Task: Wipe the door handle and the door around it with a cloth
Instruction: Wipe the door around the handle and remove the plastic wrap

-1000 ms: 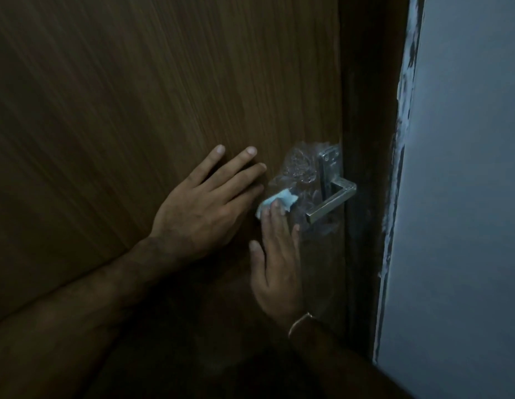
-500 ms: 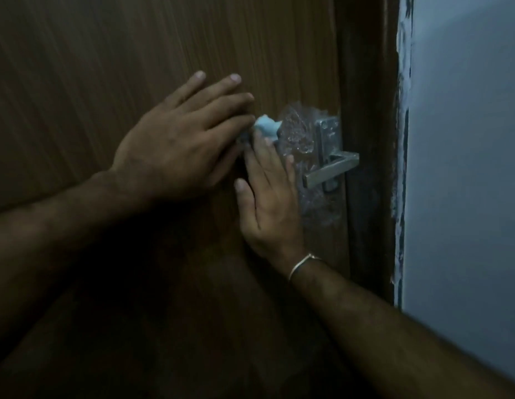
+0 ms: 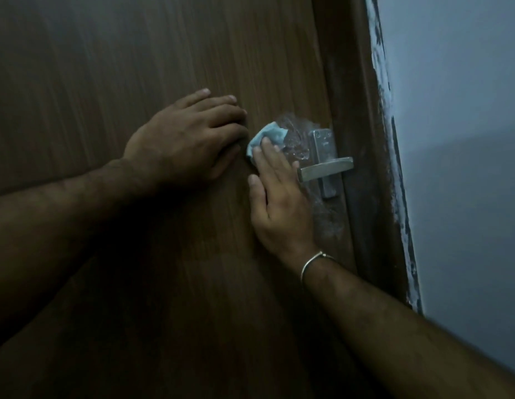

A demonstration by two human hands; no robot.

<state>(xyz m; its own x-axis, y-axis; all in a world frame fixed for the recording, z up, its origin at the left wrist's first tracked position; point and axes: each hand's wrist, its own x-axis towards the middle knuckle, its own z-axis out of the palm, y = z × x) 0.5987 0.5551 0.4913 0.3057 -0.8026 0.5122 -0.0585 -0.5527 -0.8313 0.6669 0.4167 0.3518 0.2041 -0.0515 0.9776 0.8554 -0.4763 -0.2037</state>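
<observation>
Here the cloth (image 3: 266,137) is lying flat on the door (image 3: 135,67) at frame centre, just left of the handle (image 3: 325,167). The right hand (image 3: 279,203) is pressing it with straight fingers. The left hand (image 3: 184,142) is bracing flat, fingers spread, just beside the cloth. Judging from this, the door is being wiped; the handle itself likely remains.

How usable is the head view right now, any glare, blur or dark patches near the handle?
Head view: dim overall, the door lower down sinks into shadow; wide-angle bend along the frame; plastic wrap glints faintly; handle, cloth and both hands stay readable, slightly soft.
</observation>
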